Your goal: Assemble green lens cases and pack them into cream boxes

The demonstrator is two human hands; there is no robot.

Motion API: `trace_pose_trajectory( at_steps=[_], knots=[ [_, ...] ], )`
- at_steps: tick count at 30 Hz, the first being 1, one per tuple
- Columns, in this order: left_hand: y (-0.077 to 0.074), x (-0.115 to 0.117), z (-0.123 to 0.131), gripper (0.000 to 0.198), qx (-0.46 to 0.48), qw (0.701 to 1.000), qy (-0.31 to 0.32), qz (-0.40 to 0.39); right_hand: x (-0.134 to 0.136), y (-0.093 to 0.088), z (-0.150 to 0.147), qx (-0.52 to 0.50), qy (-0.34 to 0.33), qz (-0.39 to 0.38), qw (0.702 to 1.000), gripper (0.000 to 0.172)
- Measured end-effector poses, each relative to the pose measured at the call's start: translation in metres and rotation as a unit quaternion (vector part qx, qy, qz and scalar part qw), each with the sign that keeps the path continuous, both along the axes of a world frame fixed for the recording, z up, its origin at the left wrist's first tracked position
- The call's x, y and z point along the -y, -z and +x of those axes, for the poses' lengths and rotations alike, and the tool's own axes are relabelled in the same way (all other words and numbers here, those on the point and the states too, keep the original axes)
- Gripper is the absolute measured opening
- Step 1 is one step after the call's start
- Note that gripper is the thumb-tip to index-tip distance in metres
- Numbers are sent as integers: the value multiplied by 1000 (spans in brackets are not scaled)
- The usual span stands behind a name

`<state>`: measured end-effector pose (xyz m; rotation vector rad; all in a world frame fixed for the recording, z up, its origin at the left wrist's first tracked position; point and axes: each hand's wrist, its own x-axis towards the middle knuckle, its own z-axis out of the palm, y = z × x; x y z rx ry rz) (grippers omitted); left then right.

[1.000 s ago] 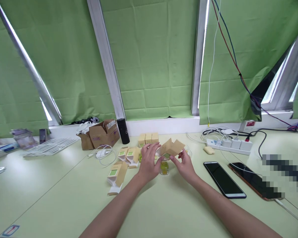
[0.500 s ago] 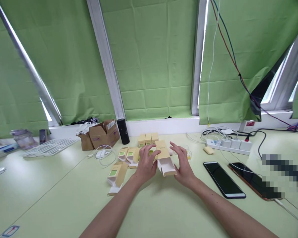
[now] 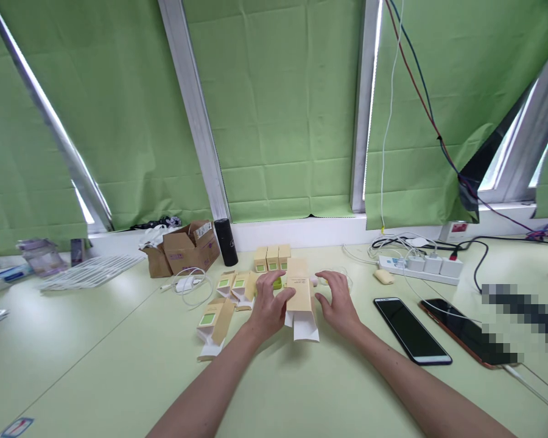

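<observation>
Fingers of my left hand curl round the left edge of a tan carton, gripping it. The carton sits low over the pale green surface, its open white flaps toward me. My right hand is open, fingers spread, just beside the carton's right side; I cannot tell whether it touches. Left of my hands lie unfolded cartons, behind stand three closed cartons, and a black phone lies right.

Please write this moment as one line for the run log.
left hand: grips carton | right hand: open, beside carton | carton: flat on table, flap open
</observation>
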<state>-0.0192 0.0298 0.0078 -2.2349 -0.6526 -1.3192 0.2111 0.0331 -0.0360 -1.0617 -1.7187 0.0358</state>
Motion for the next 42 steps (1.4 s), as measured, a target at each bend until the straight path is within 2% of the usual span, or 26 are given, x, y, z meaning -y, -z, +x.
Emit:
trace_pose_trajectory(
  at_steps=[6, 11, 13, 17, 20, 22, 27, 30, 32, 35, 42],
  knots=[
    [-2, 4, 4, 62, 55, 993, 42, -93, 1, 0, -1, 2, -2, 9, 1000, 40],
    [1, 3, 10, 51, 161, 961, 91, -204, 2, -1, -1, 1, -9, 11, 1000, 40],
    [3, 2, 14, 48, 232, 930, 121, -258, 3, -2, -2, -1, -13, 9, 1000, 40],
    [5, -1, 19, 51, 351, 828, 222, -377, 4, -3, -3, -5, -15, 8, 1000, 39],
    [3, -4, 19, 54, 399, 766, 258, -434, 4, -3, -3, -6, -14, 5, 1000, 39],
    [2, -7, 18, 56, 421, 738, 264, -456, 5, -3, -3, -8, -15, 5, 1000, 39],
    [3, -12, 18, 56, 441, 699, 297, -478, 9, -7, -5, -15, -17, 9, 1000, 37],
    [4, -12, 19, 64, 465, 666, 298, -501, 12, -9, -6, -22, -23, 11, 999, 37],
    [3, -11, 20, 72, 475, 655, 288, -513, 13, -9, -7, -23, -30, 12, 999, 36],
    [2, -9, 21, 75, 471, 654, 277, -524, 16, -10, -8, -27, -47, 17, 998, 37],
    [-2, -5, 22, 71, 450, 679, 262, -517, 25, -15, -13, -36, -93, 42, 994, 46]
  ],
)
